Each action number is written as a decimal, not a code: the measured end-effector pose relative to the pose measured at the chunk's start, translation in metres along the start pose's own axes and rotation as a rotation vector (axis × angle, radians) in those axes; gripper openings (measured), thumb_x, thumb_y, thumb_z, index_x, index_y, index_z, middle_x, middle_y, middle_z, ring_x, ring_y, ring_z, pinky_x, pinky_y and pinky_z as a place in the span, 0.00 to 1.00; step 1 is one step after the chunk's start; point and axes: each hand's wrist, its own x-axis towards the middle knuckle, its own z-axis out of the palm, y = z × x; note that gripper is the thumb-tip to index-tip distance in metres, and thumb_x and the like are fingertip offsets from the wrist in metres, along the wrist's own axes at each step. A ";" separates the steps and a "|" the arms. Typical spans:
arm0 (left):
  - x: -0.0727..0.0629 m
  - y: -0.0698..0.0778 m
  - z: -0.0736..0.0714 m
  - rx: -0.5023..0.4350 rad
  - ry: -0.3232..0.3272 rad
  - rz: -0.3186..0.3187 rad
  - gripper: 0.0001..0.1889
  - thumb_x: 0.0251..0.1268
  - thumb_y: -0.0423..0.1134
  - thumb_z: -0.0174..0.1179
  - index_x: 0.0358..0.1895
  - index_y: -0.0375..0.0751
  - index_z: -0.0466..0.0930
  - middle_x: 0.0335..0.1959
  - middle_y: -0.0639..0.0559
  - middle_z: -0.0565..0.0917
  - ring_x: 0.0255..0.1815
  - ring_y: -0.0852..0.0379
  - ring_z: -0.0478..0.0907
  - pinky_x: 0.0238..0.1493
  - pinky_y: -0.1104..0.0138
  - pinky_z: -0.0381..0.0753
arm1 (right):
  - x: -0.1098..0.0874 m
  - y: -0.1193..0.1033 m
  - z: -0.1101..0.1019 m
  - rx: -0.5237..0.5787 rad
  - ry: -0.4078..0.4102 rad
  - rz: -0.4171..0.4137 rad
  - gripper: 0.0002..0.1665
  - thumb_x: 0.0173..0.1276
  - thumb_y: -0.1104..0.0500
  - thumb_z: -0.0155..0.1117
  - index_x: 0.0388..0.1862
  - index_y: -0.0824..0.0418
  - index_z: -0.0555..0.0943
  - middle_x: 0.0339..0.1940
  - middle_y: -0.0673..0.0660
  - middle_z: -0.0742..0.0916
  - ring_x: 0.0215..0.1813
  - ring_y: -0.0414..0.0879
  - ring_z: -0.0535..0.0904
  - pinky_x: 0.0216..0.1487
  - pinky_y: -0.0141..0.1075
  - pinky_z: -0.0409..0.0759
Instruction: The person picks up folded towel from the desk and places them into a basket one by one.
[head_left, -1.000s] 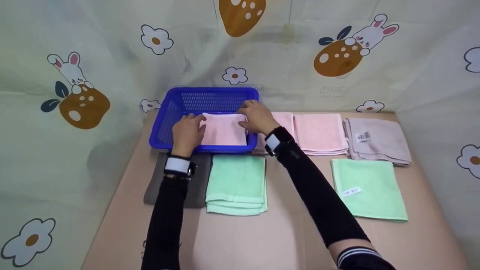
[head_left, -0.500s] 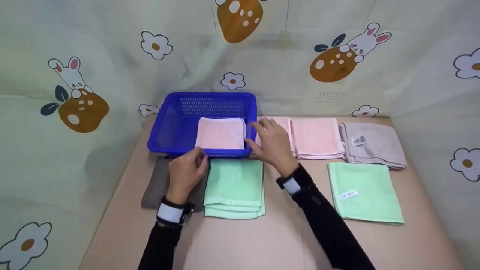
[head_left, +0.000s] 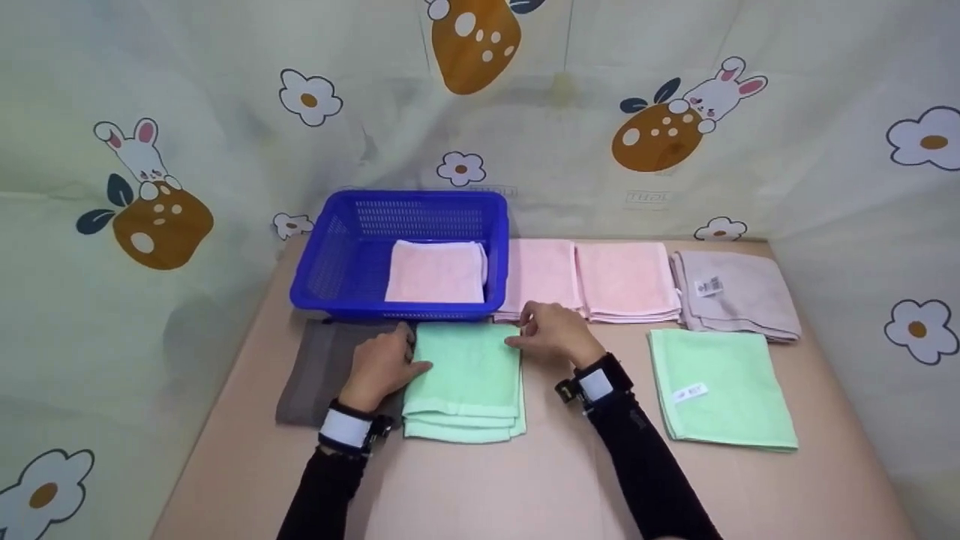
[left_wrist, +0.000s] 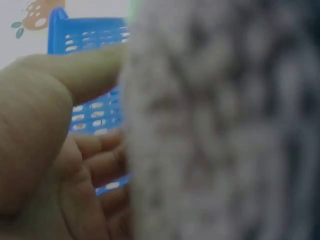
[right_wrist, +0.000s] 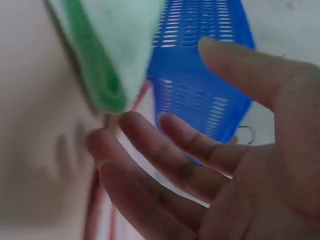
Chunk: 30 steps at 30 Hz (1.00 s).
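Observation:
A folded green towel point(head_left: 465, 367) lies in front of the blue plastic basket point(head_left: 397, 309), between my two hands. My left hand point(head_left: 379, 367) is over the folded dark grey towel point(head_left: 315, 375), its thumb reaching over the green towel's left edge. At that towel's upper right corner is my right hand point(head_left: 559, 330), with thumb and fingers spread apart in the right wrist view and fingertips close to the green fold point(right_wrist: 107, 90). Inside the basket, on its right side, lies a folded pink towel point(head_left: 436, 271). A blurred grey surface hides much of the left wrist view.
Right of the basket lie two folded pink towels point(head_left: 541, 274), point(head_left: 628, 279) and a greyish-mauve towel point(head_left: 739, 296) with a label. Another green towel point(head_left: 724, 394) lies at the right of the table point(head_left: 480, 495). A patterned curtain point(head_left: 375, 112) closes off the back and sides.
Both hands have withdrawn from the basket, leaving the pink towel in it. They have come toward the body, to either side of the left green towel.

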 end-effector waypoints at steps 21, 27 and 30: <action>-0.008 0.026 0.021 0.196 -0.024 0.123 0.30 0.55 0.52 0.78 0.54 0.34 0.84 0.52 0.32 0.83 0.55 0.35 0.79 0.54 0.44 0.82 | -0.004 -0.006 0.026 -0.068 -0.065 -0.061 0.29 0.52 0.54 0.83 0.54 0.58 0.86 0.45 0.60 0.90 0.49 0.59 0.85 0.51 0.55 0.82; -0.004 0.036 0.032 0.073 -0.025 0.191 0.30 0.59 0.52 0.75 0.61 0.41 0.79 0.49 0.35 0.85 0.53 0.34 0.81 0.54 0.40 0.78 | -0.006 0.001 0.011 -0.111 -0.038 -0.039 0.25 0.45 0.59 0.85 0.44 0.58 0.86 0.39 0.56 0.87 0.40 0.54 0.82 0.45 0.52 0.81; 0.000 0.036 0.038 -0.124 -0.032 0.213 0.30 0.59 0.42 0.77 0.61 0.40 0.73 0.47 0.37 0.84 0.49 0.37 0.82 0.52 0.42 0.80 | -0.007 0.007 0.006 -0.120 -0.034 -0.043 0.22 0.44 0.59 0.85 0.36 0.58 0.83 0.34 0.54 0.83 0.35 0.50 0.78 0.40 0.47 0.78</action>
